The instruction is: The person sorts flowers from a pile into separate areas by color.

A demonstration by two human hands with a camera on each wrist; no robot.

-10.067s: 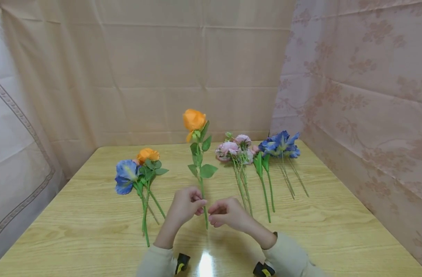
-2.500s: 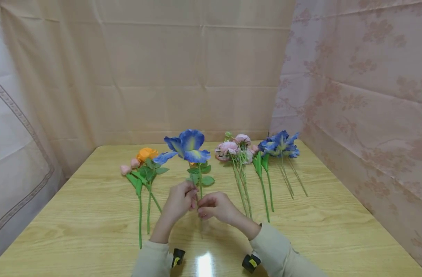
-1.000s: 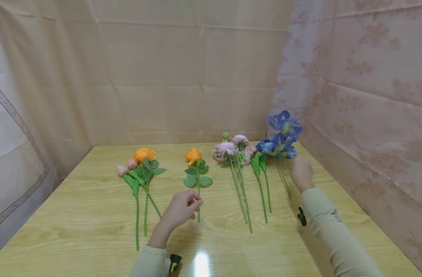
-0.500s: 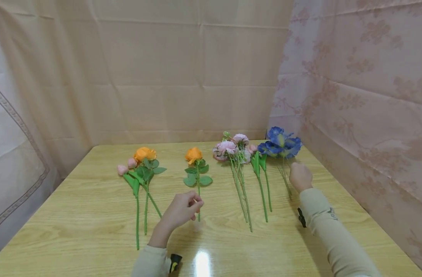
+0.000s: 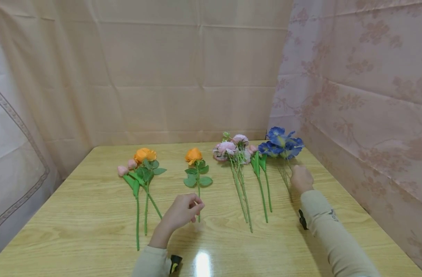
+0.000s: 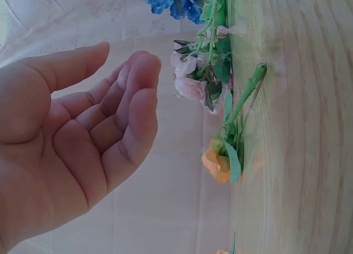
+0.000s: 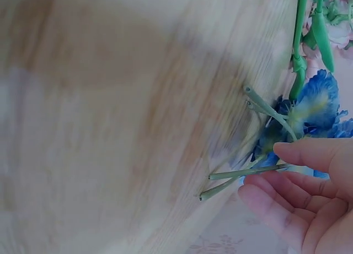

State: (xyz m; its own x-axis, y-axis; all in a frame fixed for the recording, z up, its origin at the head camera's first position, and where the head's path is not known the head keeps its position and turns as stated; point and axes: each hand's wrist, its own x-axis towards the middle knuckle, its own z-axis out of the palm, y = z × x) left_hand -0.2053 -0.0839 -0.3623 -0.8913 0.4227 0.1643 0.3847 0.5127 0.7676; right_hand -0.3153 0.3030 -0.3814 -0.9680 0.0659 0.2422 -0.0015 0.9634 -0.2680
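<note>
My left hand hovers above the lower stem of an orange rose lying mid-table. In the left wrist view the left hand's fingers are loosely bent, holding nothing, with the rose apart from them. At the far right, my right hand is at the stems of several blue irises. In the right wrist view, green iris stems run between thumb and fingers, with a gap showing between the thumb and fingertips. The blue petals are partly hidden behind the right hand.
On the left lie pink tulips and another orange rose, stems crossing. Pink-purple flowers and green-leaved tulips lie between the middle rose and the irises. Beige cloth hangs behind the wooden table.
The blue iris from the middle went right in my right hand and came down onto the other irises. The left-hand rose was laid down earlier. My left hand has barely moved over the last second.
</note>
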